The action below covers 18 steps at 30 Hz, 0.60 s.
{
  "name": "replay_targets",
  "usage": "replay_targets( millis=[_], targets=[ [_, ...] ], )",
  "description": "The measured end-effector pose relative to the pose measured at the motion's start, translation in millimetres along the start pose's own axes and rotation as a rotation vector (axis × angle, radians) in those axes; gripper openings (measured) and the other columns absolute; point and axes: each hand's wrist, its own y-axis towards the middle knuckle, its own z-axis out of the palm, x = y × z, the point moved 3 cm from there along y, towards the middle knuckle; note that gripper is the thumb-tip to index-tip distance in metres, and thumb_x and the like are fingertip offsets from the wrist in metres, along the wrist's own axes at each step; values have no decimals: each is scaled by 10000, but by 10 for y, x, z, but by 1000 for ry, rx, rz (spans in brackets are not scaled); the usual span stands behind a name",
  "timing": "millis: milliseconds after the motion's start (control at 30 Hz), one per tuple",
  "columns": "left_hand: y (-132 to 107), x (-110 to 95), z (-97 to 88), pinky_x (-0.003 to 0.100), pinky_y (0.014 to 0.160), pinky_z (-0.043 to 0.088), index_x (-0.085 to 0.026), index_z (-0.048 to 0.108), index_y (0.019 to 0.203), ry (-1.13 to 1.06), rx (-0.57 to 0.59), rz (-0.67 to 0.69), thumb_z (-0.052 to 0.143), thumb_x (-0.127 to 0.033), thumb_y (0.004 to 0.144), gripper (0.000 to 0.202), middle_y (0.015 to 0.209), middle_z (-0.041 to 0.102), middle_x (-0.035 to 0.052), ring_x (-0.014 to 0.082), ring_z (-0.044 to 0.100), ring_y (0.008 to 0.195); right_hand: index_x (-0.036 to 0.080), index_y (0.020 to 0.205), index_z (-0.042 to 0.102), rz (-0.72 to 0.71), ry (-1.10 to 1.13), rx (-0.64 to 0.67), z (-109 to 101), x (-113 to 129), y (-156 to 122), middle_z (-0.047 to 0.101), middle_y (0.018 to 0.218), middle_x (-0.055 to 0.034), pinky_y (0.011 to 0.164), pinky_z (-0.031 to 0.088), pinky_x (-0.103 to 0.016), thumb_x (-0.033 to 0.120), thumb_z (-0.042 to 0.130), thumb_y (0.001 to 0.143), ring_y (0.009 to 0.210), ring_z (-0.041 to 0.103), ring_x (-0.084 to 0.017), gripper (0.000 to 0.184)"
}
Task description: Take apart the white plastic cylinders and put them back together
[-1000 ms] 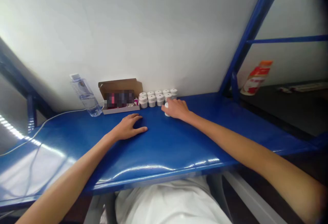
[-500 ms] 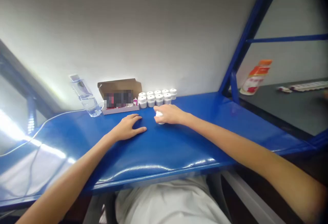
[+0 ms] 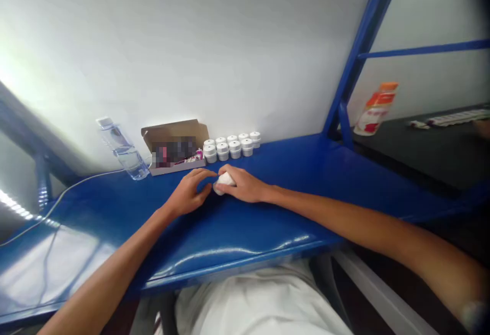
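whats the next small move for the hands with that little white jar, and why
Probably close the left hand on the small white plastic jar to take or steady it. The right hand holds that jar low over the blue tabletop, tipped toward the left fingertips, which are at its near end. The other white jars stand in rows by the wall.

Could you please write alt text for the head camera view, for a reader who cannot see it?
The right hand holds a small white jar on a blue table, with the left hand touching it. Behind stand more white jars, an open cardboard box and a water bottle.
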Motion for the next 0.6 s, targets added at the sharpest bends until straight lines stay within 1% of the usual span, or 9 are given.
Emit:
replay_targets(
  millis=[33,100,200,267,333,433,500,567,600],
  targets=[
    [-7,-33,-1,399,1059,457,-209,630,1234,-27,17,5,550,-321,918,345,1255,681,94,266,620,1173,198,1157,550,68,74,-27,-9,-58,5,666,931,-30,722,454,-297,533,511,982,827,629,-195,380],
    [-20,-92,17,388,1039,468,-214,592,1266,-81,52,8,649,-400,872,439,1274,673,87,271,624,1169,199,1100,544,133,177,-63,-2,-102,2,655,834,-7,694,441,-287,556,415,1017,756,621,-181,388],
    [-31,-153,73,364,973,495,-215,552,1266,-121,45,-8,729,-498,809,566,1244,682,81,262,647,1104,204,1018,543,109,225,-80,21,-25,-26,659,850,-10,689,426,-278,574,363,1031,760,612,-174,412],
    [-33,-183,107,349,939,501,-222,540,1255,-114,16,-24,715,-505,820,547,1210,694,68,246,661,1052,208,1013,540,79,226,-46,31,49,-40,656,854,-8,675,414,-272,591,367,1026,759,604,-170,419],
    [-32,-211,125,336,921,501,-230,534,1239,-99,-8,-31,676,-478,854,479,1179,703,53,230,668,1017,214,1013,542,69,205,-24,26,84,-37,641,819,3,654,399,-265,611,376,1018,738,588,-165,430],
    [-32,-237,105,328,923,496,-225,519,1227,-74,-68,-36,629,-457,892,422,1184,693,57,223,663,1028,213,893,545,137,213,-85,7,25,-4,587,724,19,610,381,-257,668,387,988,675,544,-151,492],
    [-33,-231,88,333,921,494,-220,510,1242,-49,-89,-43,606,-472,913,425,1189,687,69,225,659,1031,213,833,522,199,340,-110,27,-47,26,538,654,33,561,376,-257,710,393,962,594,508,-138,530],
    [-36,-200,79,343,903,497,-221,506,1262,-15,-92,-71,587,-496,925,442,1153,694,73,228,660,1000,216,850,515,225,517,-87,71,-96,51,524,630,41,531,389,-263,727,416,943,547,508,-135,529],
    [-38,-182,78,350,894,500,-221,508,1264,1,-92,-85,581,-507,928,448,1130,697,75,231,660,985,217,882,523,216,590,-74,89,-104,61,541,647,38,533,407,-267,725,441,934,554,528,-139,517]
  ],
)
